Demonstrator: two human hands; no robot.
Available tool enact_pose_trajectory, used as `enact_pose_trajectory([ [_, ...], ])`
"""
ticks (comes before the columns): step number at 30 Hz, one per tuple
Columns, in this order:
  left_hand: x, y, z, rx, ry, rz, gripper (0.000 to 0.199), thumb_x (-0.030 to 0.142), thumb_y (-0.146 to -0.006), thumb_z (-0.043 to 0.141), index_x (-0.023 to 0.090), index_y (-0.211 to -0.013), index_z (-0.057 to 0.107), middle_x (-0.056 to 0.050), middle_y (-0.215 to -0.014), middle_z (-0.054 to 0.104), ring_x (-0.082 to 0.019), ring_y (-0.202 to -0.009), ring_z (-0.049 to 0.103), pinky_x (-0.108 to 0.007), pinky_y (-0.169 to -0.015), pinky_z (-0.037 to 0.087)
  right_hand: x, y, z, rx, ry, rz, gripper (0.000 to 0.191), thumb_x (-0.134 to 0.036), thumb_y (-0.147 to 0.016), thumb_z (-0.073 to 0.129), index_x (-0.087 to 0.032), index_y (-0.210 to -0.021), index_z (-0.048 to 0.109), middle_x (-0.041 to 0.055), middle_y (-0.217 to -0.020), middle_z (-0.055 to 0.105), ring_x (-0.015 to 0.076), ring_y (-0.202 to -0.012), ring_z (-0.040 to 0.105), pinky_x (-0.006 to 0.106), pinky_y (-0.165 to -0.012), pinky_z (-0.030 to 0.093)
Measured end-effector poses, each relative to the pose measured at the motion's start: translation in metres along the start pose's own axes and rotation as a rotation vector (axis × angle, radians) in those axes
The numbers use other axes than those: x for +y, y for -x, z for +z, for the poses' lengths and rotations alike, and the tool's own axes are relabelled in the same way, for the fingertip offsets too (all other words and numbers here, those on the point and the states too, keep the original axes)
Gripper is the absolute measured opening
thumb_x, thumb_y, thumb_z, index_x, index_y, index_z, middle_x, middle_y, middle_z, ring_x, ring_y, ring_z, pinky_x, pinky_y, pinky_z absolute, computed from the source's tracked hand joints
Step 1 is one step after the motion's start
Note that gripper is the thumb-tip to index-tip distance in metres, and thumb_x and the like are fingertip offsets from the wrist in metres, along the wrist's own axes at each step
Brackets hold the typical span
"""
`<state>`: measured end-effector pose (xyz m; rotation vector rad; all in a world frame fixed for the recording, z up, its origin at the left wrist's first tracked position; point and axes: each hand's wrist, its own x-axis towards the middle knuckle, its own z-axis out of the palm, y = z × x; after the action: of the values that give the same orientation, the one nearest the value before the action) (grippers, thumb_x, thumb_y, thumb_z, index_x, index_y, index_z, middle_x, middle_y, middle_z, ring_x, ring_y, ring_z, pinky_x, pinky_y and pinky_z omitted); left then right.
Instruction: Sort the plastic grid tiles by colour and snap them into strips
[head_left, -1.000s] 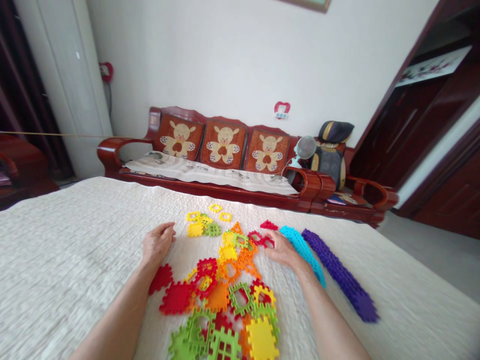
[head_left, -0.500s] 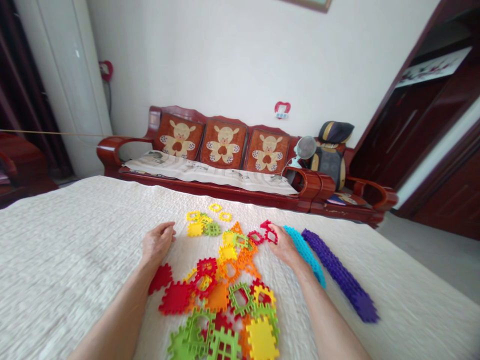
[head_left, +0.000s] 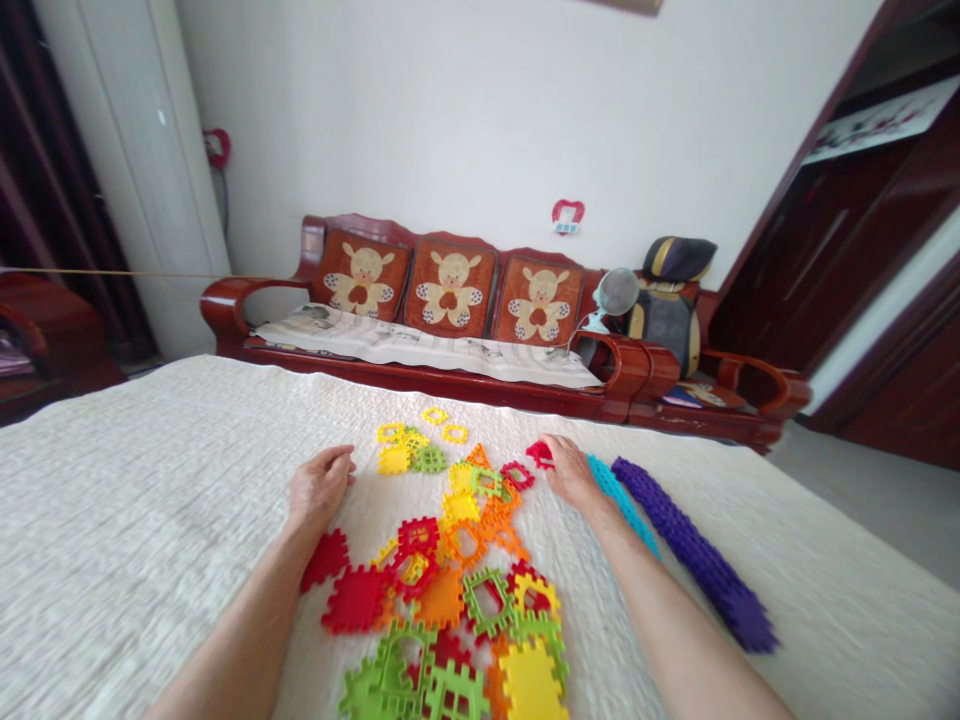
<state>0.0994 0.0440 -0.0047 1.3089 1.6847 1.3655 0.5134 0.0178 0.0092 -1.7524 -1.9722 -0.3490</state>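
Note:
My right hand [head_left: 571,472] is closed at its fingertips on a red interlocking plastic tile [head_left: 538,455] near the far side of the bed-like surface. Its fingers hide part of the tile. Just left of it lies a red window tile [head_left: 517,475]. My left hand [head_left: 321,487] rests on the cloth with its fingers curled together, and nothing shows in it. Between my forearms spreads a loose pile of tiles, with a yellow square [head_left: 533,682], a green window frame [head_left: 456,690], an orange square [head_left: 439,597] and a red square [head_left: 358,598]. Small yellow tiles [head_left: 394,459] lie farther off.
To the right of my right hand lie a turquoise row [head_left: 624,507] and a long purple row [head_left: 694,550] of tiles. A pale quilted cloth [head_left: 150,490] covers the surface. Beyond its edge stands a wooden sofa [head_left: 420,375] with bear cushions and a small fan [head_left: 616,292].
My right hand has turned and shifted slightly right, with its fingers now over the red tile and covering more of it. My left hand stays in place. The view has moved a little.

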Motion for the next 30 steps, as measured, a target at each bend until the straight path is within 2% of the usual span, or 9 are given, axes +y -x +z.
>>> enact_pose_trajectory([
  [6, -0.005, -0.004, 0.002, 0.006, 0.008, 0.001, 0.042, 0.038, -0.069, 0.051, 0.017, -0.099, 0.07, -0.003, -0.071, 0.07, -0.015, -0.058, 0.062, -0.024, -0.057, 0.047, 0.003, -0.001, 0.001, -0.036, 0.003, -0.019, 0.061, 0.003, -0.064, 0.047, -0.018, -0.121, 0.054, 0.0101, -0.123, 0.06, 0.0236, -0.116, 0.052, 0.04, -0.099, 0.043],
  [10, -0.005, -0.004, 0.002, 0.006, 0.029, -0.004, 0.04, 0.037, -0.069, 0.051, 0.017, -0.097, 0.07, -0.002, -0.07, 0.069, -0.015, -0.058, 0.062, -0.024, -0.056, 0.046, 0.0, 0.003, -0.005, 0.032, -0.051, -0.045, 0.064, 0.002, -0.061, 0.045, -0.017, -0.121, 0.053, 0.0112, -0.131, 0.054, 0.0238, -0.123, 0.048, 0.041, -0.103, 0.04],
  [14, -0.005, -0.004, 0.003, 0.01, 0.04, 0.0, 0.04, 0.037, -0.068, 0.051, 0.017, -0.097, 0.07, -0.002, -0.069, 0.069, -0.015, -0.056, 0.062, -0.024, -0.055, 0.046, -0.017, 0.02, -0.011, 0.122, -0.192, 0.034, 0.054, -0.003, -0.065, 0.045, -0.018, -0.115, 0.057, 0.0093, -0.113, 0.06, 0.0209, -0.111, 0.057, 0.036, -0.097, 0.045],
  [16, -0.006, -0.004, 0.003, 0.008, 0.039, 0.004, 0.041, 0.038, -0.068, 0.051, 0.017, -0.098, 0.07, -0.003, -0.07, 0.07, -0.015, -0.056, 0.062, -0.024, -0.055, 0.046, -0.029, 0.029, -0.012, 0.09, -0.259, 0.111, 0.045, -0.01, -0.068, 0.049, -0.019, -0.112, 0.059, 0.0078, -0.107, 0.063, 0.0205, -0.103, 0.06, 0.035, -0.091, 0.049],
  [19, -0.008, -0.005, 0.002, -0.003, 0.027, 0.01, 0.041, 0.038, -0.069, 0.05, 0.017, -0.098, 0.07, -0.003, -0.071, 0.069, -0.015, -0.058, 0.062, -0.024, -0.056, 0.046, -0.044, 0.038, -0.009, 0.0, -0.316, 0.164, 0.043, -0.018, -0.07, 0.055, -0.018, -0.113, 0.059, 0.0088, -0.111, 0.064, 0.0216, -0.103, 0.061, 0.036, -0.091, 0.049],
  [24, -0.006, -0.005, 0.002, -0.004, 0.014, 0.009, 0.04, 0.038, -0.069, 0.05, 0.018, -0.097, 0.07, -0.003, -0.071, 0.07, -0.015, -0.058, 0.062, -0.024, -0.057, 0.047, -0.056, 0.038, -0.005, -0.029, -0.274, 0.133, 0.04, -0.025, -0.072, 0.059, -0.017, -0.111, 0.062, 0.0114, -0.117, 0.064, 0.0247, -0.112, 0.056, 0.04, -0.1, 0.042],
  [30, -0.001, -0.002, 0.001, 0.005, -0.002, 0.018, 0.041, 0.038, -0.068, 0.049, 0.017, -0.096, 0.07, -0.003, -0.07, 0.069, -0.015, -0.058, 0.062, -0.025, -0.058, 0.047, -0.06, 0.038, -0.004, -0.03, -0.235, 0.104, 0.036, -0.026, -0.073, 0.057, -0.017, -0.108, 0.062, 0.0107, -0.114, 0.065, 0.0235, -0.109, 0.057, 0.038, -0.098, 0.042],
])
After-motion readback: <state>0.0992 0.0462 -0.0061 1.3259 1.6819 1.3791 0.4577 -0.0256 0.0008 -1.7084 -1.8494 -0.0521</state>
